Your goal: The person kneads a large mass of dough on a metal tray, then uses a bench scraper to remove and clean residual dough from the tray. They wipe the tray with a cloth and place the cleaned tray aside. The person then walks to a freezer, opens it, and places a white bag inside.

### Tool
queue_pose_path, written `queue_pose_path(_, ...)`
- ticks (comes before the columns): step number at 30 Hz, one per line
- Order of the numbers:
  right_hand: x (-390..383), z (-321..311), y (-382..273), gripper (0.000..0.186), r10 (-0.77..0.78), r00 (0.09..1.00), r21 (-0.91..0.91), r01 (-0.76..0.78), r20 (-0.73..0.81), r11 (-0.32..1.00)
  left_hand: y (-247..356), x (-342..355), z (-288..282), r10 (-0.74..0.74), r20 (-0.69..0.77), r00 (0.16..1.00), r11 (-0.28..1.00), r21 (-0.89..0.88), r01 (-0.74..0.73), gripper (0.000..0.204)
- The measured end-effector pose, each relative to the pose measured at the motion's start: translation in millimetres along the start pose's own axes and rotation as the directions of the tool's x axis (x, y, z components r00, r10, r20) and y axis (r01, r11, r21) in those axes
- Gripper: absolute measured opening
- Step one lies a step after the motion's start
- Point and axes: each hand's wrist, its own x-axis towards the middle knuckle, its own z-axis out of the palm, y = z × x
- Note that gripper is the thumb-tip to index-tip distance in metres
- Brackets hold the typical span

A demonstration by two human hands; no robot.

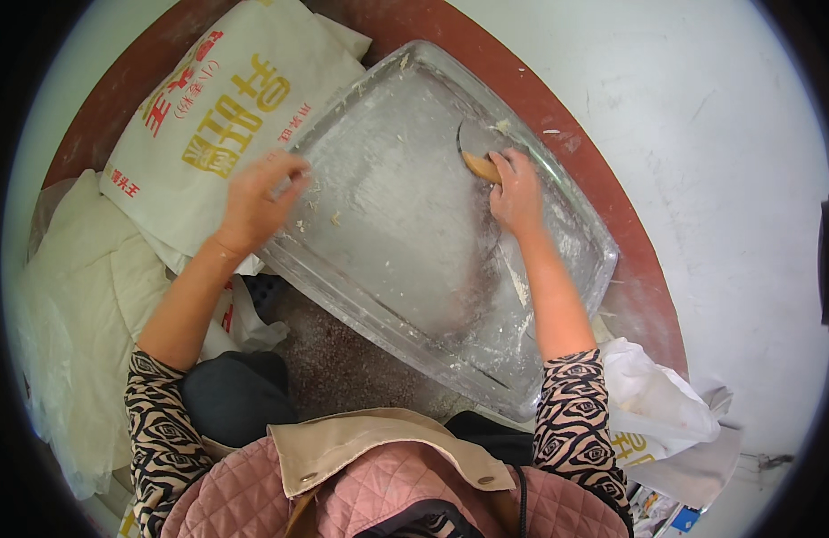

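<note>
A large, shiny grey tray (388,206), dusted with white powder and pale scraps, lies at a slant in the middle. In its upper right part, my right hand (516,193) is closed on the curved wooden handle (477,166) of a tool with a thin dark curved edge, which seems to press on the tray. My left hand (260,202) is over the tray's left rim with its fingers loosely bent and apart, holding nothing; whether it touches the rim is unclear.
Large white printed sacks (190,161) lie at upper left, a folded cream cloth (101,278) below them. A white bag (656,403) sits at lower right. A red-brown curved edge (643,296) runs behind the tray, with a white surface (701,161) beyond. Speckled floor (343,359) shows below.
</note>
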Motion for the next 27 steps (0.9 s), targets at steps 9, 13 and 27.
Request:
queue_pose_path(9, 25, -17, -11, 0.059, -0.028, 0.979, -0.086, 0.046, 0.202, 0.995, -55, -27, -23, -0.425, 0.113, 0.898, 0.905, 0.044, 0.423, 0.037)
queue_pose_path(13, 7, -27, -36, 0.05, -0.058, 0.995, -0.108, 0.066, 0.076, 0.992, -64, -44, -3, -0.429, 0.086, 0.899, 0.893, -0.109, 0.436, 0.04)
queue_pose_path(27, 78, 19, 26, 0.019, 0.266, 0.964, -0.359, -0.242, 0.017, 0.901, -68, -43, 4, -0.48, 0.041, 0.876, 0.841, -0.263, 0.473, 0.033)
